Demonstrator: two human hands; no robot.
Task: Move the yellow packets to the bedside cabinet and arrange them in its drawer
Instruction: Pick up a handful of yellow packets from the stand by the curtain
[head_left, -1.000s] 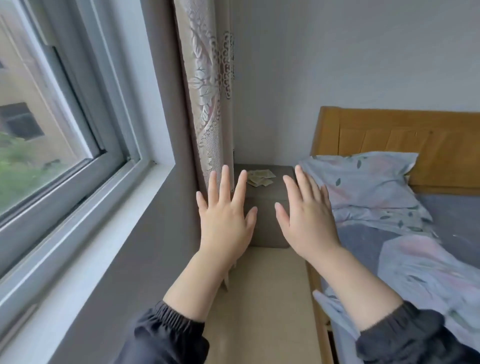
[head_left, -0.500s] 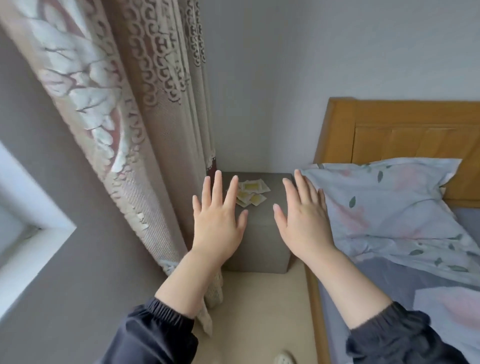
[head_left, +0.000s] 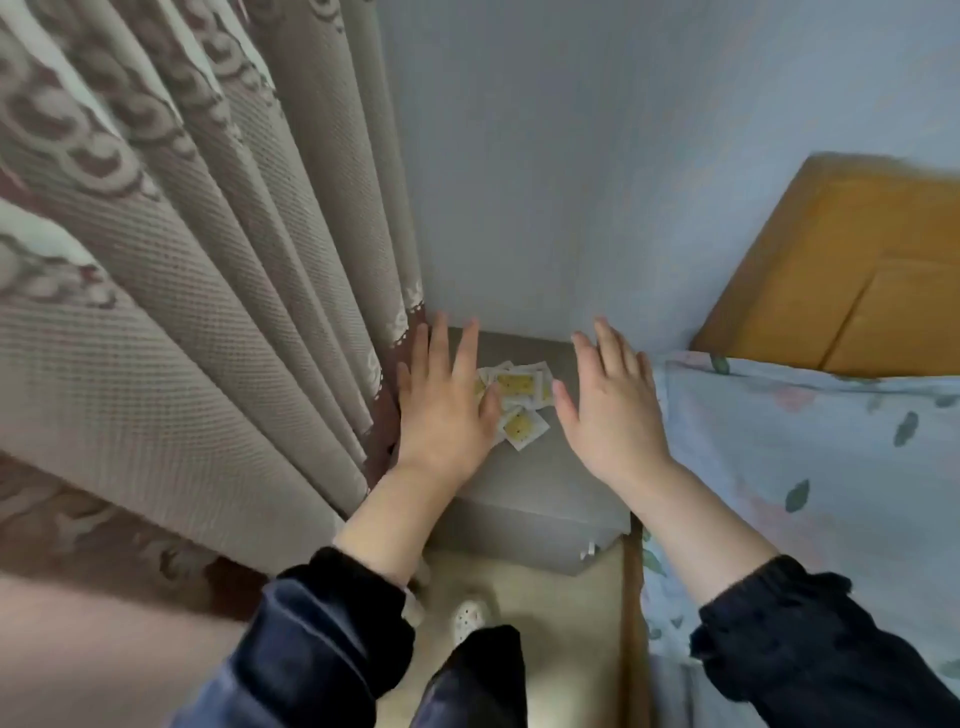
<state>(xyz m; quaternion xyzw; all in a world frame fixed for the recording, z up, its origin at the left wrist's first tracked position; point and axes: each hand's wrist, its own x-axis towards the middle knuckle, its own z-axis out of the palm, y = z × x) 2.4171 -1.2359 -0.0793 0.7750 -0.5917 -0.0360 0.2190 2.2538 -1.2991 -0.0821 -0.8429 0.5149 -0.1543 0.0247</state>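
A: Start far left. What stands at 9 o'clock of the cabinet?
B: A beige patterned curtain (head_left: 182, 286), hanging in deep folds. Its dark hem edge lies against the left side of the grey bedside cabinet (head_left: 545, 483).

A: Next, the left hand (head_left: 444, 400)?
B: Palm down, fingers straight and spread wide, holding nothing. It is over the left part of the cabinet top, right beside the curtain edge. The thumb overlaps the left edge of the heap. I cannot tell whether it makes contact.

A: Location of the yellow packets (head_left: 517, 402)?
B: On the cabinet top, toward the back near the wall (head_left: 545, 156). They form a small loose heap of overlapping packets. One lies at 6 o'clock of the rest, turned cornerwise. The count is not readable, as part of the heap is hidden under the thumb.

A: And the right hand (head_left: 610, 410)?
B: At 3 o'clock of the heap, just beside it and not on it. Palm down, fingers straight and loosely spread, holding nothing. Whether it rests on the top or hovers over it, I cannot tell.

A: Further right?
B: A pale blue pillow (head_left: 805, 457) with a leaf print sits at 3 o'clock of the cabinet. A wooden headboard (head_left: 857, 270) is at 1 o'clock. Both forearms wear dark sleeves. At 6 o'clock, the toe of a white shoe (head_left: 467, 618) shows on the beige floor (head_left: 561, 623).
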